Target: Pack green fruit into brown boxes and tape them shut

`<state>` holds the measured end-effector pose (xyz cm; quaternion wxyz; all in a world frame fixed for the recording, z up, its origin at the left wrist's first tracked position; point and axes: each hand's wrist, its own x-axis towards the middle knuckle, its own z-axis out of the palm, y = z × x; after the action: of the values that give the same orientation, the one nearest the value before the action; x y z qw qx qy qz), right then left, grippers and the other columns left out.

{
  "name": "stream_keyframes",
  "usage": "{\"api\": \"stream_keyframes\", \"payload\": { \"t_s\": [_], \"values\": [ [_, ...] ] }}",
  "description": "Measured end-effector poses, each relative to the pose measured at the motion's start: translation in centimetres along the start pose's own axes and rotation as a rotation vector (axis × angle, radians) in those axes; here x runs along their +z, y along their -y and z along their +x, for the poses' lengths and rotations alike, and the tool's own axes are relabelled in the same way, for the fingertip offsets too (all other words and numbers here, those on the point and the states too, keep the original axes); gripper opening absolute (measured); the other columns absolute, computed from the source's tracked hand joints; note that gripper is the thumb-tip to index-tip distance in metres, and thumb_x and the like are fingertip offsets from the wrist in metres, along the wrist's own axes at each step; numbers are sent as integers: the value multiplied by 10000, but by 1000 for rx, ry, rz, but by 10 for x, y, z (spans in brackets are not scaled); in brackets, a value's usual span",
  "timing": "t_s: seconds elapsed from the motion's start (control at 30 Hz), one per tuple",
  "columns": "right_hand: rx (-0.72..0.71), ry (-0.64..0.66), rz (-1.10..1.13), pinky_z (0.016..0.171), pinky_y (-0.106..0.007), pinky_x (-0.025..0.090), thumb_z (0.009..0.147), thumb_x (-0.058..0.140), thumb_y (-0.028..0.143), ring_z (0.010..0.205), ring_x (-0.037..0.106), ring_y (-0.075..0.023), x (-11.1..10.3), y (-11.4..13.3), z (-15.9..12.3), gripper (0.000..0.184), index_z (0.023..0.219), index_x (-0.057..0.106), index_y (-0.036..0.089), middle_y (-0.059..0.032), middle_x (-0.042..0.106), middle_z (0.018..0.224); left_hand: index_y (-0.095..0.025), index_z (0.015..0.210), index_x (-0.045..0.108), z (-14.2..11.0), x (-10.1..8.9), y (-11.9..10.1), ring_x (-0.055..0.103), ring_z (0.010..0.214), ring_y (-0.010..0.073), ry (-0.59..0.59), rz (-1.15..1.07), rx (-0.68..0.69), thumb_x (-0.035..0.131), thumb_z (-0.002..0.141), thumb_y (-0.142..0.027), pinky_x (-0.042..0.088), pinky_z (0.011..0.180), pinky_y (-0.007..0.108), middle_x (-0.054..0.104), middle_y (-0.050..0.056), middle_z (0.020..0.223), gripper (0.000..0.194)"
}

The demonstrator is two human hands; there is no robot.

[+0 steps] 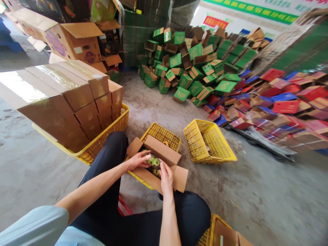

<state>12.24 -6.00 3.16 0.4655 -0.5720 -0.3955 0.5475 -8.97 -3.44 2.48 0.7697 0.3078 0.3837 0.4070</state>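
An open brown cardboard box (180,178) stands between my knees, its flaps folded out. It rests on an upturned yellow plastic crate (167,134). Over the box's opening, a green, dark-spotted packet (154,161) is gripped between my two hands; its exact contents are too small to make out. My left hand (139,160) closes on its left end, fingers across the top. My right hand (166,174) pinches its right end. Below it, more green and dark pieces show inside the box, partly hidden by my hands.
Taped cartons (74,82) are stacked in a long yellow crate (123,118) at my left. A tilted yellow basket (210,143) stands ahead to the right. Heaps of green boxes (196,51) and red and blue boxes (285,106) lie beyond. Another crate (205,237) sits by my right knee.
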Motion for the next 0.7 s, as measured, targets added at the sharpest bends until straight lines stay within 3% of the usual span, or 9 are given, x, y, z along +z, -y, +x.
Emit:
{"api": "stream_keyframes", "payload": {
  "t_s": [0.1,0.2,0.3,0.43,0.53,0.7],
  "values": [
    [-46,136,-51,1173,-488,438,823,773,619,1353,590,-315,4,5,-4,527,1226,779,280,-79,706,1375,-176,1267,690,1,-2,0,727,976,213,1,-3,31,835,797,-637,585,923,383,702,134,1218,674],
    [-21,150,16,1202,-481,414,821,784,604,1428,522,-299,6,5,-4,525,1249,762,302,-53,656,1449,-168,1142,708,3,-5,1,706,1027,225,-5,-7,67,901,756,-547,575,896,351,698,116,1193,574],
    [77,66,131,1146,-465,484,804,786,630,1450,499,-289,7,1,-3,579,1296,726,329,-38,590,1525,-175,1175,685,4,-6,3,702,999,216,9,-14,108,956,700,-446,557,877,328,698,101,1181,610],
    [188,14,224,1006,-448,590,719,865,608,1294,640,-309,7,-2,-2,648,1271,730,296,-75,632,1475,-202,1374,612,4,-5,7,694,1020,225,63,-12,166,963,683,-345,524,918,334,702,92,1200,788],
    [169,56,223,941,-398,612,676,924,497,1198,696,-287,7,1,-3,648,1254,731,276,-78,715,1356,-233,1485,542,5,-6,9,661,1143,265,127,24,207,948,685,-265,492,994,367,678,100,1297,898],
    [90,11,190,742,-330,619,657,916,487,962,758,-250,5,3,-3,514,1082,745,256,-73,798,1120,-219,1414,609,7,-9,12,560,1334,332,163,77,205,956,673,-245,460,1055,412,590,155,1460,819]
  ]
}}
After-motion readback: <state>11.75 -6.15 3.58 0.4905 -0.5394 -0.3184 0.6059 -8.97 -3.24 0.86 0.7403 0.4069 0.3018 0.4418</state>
